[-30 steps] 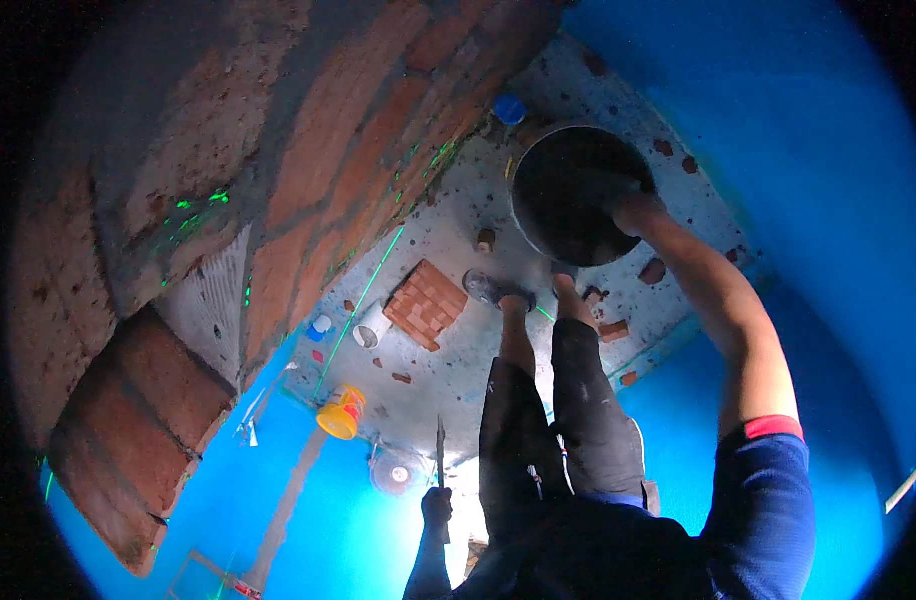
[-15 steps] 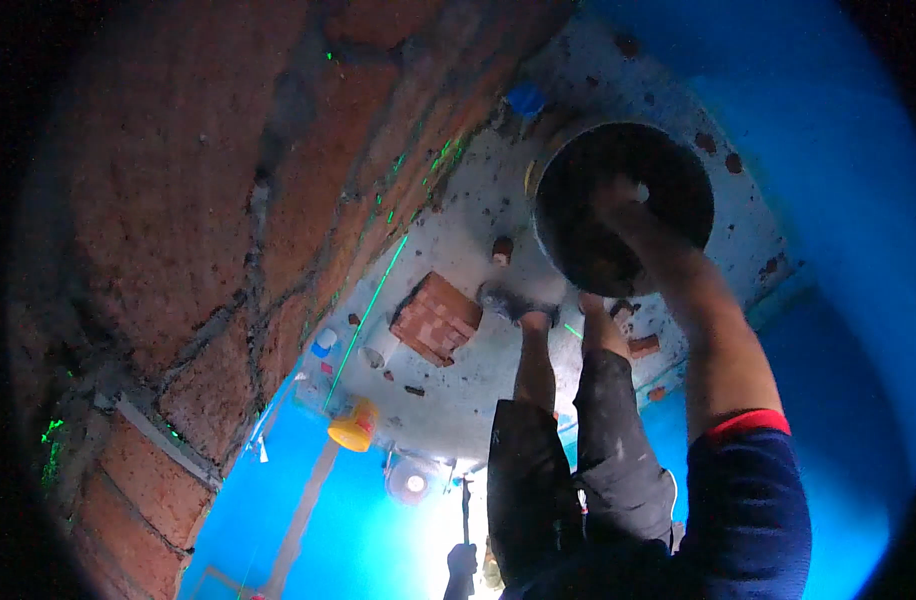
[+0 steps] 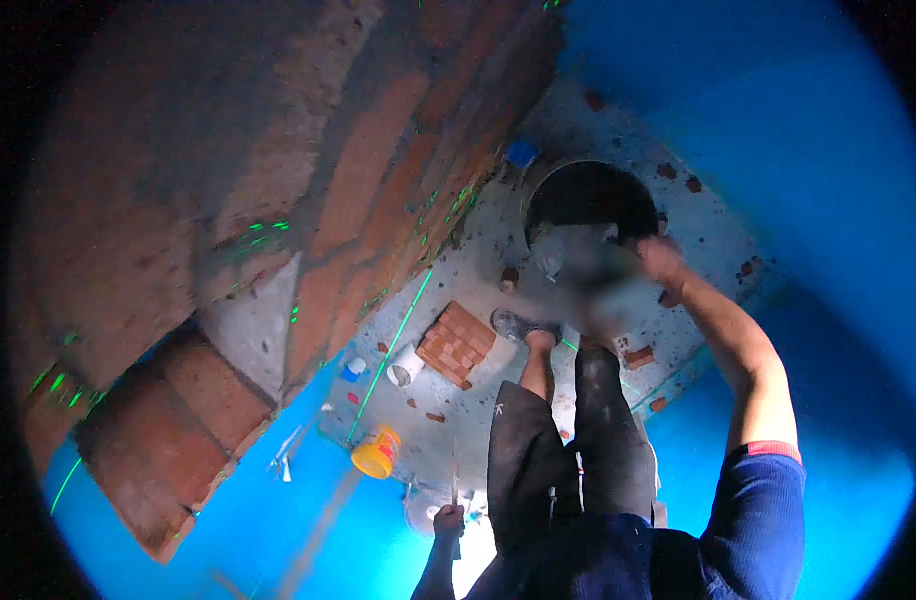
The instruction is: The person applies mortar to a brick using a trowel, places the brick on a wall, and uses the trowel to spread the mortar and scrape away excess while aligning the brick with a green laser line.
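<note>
Above the near side of a round black tub (image 3: 588,195), my right hand (image 3: 661,262) is closed around a tool smeared by motion. A broad greyish blur (image 3: 588,262), perhaps a trowel blade, stretches left from that hand; its exact shape cannot be made out. Low in the picture, my left hand (image 3: 450,520) grips a thin, long tool (image 3: 456,475) that stands out above and below the fist. The tub's contents are dark and hard to see. A brick wall (image 3: 368,170) with green laser marks rises on the left.
A block of red bricks (image 3: 458,345) lies by my foot, with a white cylindrical container (image 3: 406,367) beside it. A yellow bucket (image 3: 375,455) stands nearer the left. Brick fragments (image 3: 639,357) are scattered over the floor. A blue object (image 3: 521,153) lies beyond the tub.
My right hand has come up out of the tub and moved toward me, with the blurred tool now showing. More of my left hand shows. The view has shifted, exposing the brick wall's lower end.
</note>
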The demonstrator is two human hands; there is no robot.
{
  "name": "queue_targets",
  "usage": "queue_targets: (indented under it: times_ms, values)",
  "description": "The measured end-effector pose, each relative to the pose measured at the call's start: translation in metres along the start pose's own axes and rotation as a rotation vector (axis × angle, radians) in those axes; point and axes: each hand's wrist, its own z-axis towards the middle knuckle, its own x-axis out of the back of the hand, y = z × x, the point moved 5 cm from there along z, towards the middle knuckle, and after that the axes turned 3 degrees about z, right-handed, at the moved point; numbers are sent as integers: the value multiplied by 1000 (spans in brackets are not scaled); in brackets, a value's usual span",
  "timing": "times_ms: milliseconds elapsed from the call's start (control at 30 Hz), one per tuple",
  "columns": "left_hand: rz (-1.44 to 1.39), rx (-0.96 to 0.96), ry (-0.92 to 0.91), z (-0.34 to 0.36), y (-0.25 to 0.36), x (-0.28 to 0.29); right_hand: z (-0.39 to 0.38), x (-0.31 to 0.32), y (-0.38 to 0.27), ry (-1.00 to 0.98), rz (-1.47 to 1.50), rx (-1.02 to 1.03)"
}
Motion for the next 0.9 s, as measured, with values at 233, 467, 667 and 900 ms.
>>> queue_targets:
  times_ms: [233, 467, 667, 900]
  values:
    - [-412, -67, -137, -2, -31, 18, -173, 77, -141, 278, 125, 116]
    - [-405, -127, -29, 20, -56, 48, -290, 114, -326, 132, 823, 312]
    - [-815, -156, -34, 48, -89, -14, -293, 154, -488, 47, 911, 707]
    - [-846, -313, 54, 16, -90, -27, -263, 230, -630, 591, 624, 1032]
